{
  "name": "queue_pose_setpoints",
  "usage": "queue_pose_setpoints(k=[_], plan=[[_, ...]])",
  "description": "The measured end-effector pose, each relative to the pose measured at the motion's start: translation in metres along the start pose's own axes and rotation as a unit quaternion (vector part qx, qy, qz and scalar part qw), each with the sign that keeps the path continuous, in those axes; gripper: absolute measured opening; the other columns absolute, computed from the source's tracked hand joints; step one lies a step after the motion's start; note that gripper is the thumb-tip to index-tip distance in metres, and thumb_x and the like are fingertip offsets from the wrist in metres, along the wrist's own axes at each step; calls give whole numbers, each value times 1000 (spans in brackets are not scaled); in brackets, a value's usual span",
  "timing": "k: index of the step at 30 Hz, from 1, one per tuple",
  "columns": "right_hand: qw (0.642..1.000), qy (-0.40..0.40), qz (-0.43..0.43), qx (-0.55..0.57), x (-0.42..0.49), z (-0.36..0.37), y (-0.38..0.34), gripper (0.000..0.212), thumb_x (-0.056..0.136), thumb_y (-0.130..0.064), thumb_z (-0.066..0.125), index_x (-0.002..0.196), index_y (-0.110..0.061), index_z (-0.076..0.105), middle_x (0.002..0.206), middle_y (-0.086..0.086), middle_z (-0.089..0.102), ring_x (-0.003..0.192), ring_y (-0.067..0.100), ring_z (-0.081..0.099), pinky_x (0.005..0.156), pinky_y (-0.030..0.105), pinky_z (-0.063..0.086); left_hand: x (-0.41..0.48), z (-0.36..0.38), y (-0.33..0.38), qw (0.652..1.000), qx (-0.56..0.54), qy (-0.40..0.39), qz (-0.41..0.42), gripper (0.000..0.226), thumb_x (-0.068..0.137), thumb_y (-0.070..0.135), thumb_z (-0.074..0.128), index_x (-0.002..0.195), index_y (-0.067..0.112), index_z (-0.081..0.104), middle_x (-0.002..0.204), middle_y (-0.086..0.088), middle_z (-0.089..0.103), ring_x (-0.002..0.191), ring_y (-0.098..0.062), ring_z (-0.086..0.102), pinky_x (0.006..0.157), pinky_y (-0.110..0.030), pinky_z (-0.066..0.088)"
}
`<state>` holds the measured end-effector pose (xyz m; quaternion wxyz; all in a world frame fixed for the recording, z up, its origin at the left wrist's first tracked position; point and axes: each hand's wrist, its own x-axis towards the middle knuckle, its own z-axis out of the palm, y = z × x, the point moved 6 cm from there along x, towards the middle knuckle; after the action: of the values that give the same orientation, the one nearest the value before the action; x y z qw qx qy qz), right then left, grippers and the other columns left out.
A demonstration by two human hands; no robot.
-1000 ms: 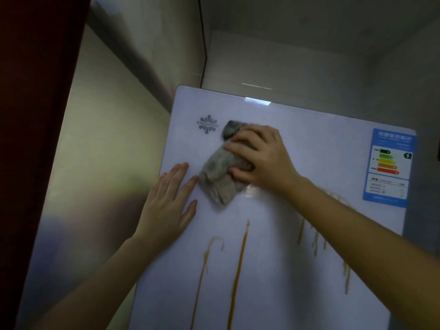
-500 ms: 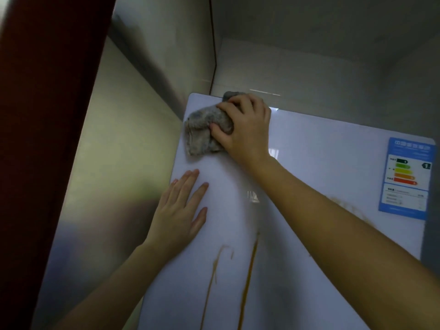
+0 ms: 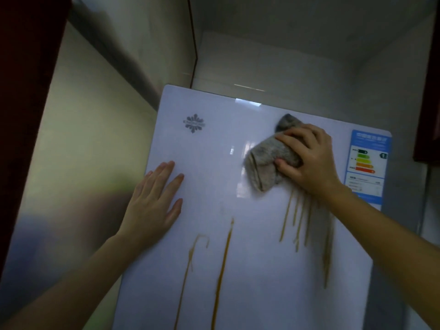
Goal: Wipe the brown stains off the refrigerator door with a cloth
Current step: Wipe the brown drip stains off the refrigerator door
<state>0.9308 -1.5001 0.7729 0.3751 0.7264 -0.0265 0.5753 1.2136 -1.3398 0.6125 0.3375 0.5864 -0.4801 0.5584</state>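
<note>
The white refrigerator door [image 3: 214,151] fills the middle of the head view. Brown drip stains [image 3: 223,258] run down its lower half, with a denser cluster of streaks [image 3: 297,217] on the right. My right hand [image 3: 307,160] grips a crumpled grey cloth [image 3: 264,158] and presses it against the door's upper right, just above that cluster. My left hand [image 3: 154,203] lies flat on the door near its left edge, fingers straight.
A blue energy label [image 3: 367,163] is stuck at the door's upper right corner, next to my right hand. A grey logo [image 3: 194,123] sits at the upper left. A shiny wall panel [image 3: 83,139] stands left of the fridge, a dark red edge [image 3: 23,91] beyond it.
My right hand has swept the cloth from the door's top left corner across to the upper right. The left hand stays flat on the door.
</note>
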Motion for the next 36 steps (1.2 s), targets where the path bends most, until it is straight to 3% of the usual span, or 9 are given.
queue_pose_setpoints(k=[5,10,18,26,33,34,36], plan=[[996,-29,79,-37,-59,-33,51,60,90,-54,61,134,-13,65,136,14,60,129,40,47,109,54,36,-1,0,1,1000,-4,-18,-5,56,96,38,40,144,10,48,161,-15,30,150,-31,29,123,-48,25],[991,-13,130,-29,-57,-28,52,60,87,-56,62,132,-16,66,131,13,59,125,38,47,106,49,35,1,-1,0,999,4,-36,-12,58,95,40,39,143,9,48,160,-16,31,149,-32,29,123,-47,22],[995,13,102,7,-37,-2,0,54,83,-50,72,127,-19,69,128,9,63,125,35,48,107,47,35,-1,0,3,999,-10,-37,-29,60,95,39,38,146,9,44,161,-15,28,151,-31,26,126,-42,13],[999,-23,42,-20,-115,-7,-27,54,84,-52,71,124,-16,73,126,10,67,124,37,53,104,52,41,-1,-4,5,999,-17,-36,-36,59,94,38,40,146,10,43,162,-15,27,150,-32,25,124,-40,12],[964,56,259,8,-117,-6,-24,50,85,-47,70,128,-22,69,130,6,59,127,32,46,106,44,35,-2,-5,6,999,-27,-17,-38,59,94,37,41,145,8,44,161,-17,29,149,-34,27,123,-49,20],[971,43,237,9,-117,-2,-34,50,85,-47,71,128,-22,70,131,6,60,127,31,47,107,44,35,-2,-4,6,999,-28,-17,-39,59,94,37,41,145,8,44,161,-17,29,149,-34,27,123,-49,21],[994,-8,111,10,-117,5,-56,51,85,-49,72,126,-19,72,129,8,64,125,34,51,107,47,38,-2,-4,6,999,-30,-17,-39,59,94,36,41,146,8,43,161,-17,28,149,-34,26,123,-49,20]])
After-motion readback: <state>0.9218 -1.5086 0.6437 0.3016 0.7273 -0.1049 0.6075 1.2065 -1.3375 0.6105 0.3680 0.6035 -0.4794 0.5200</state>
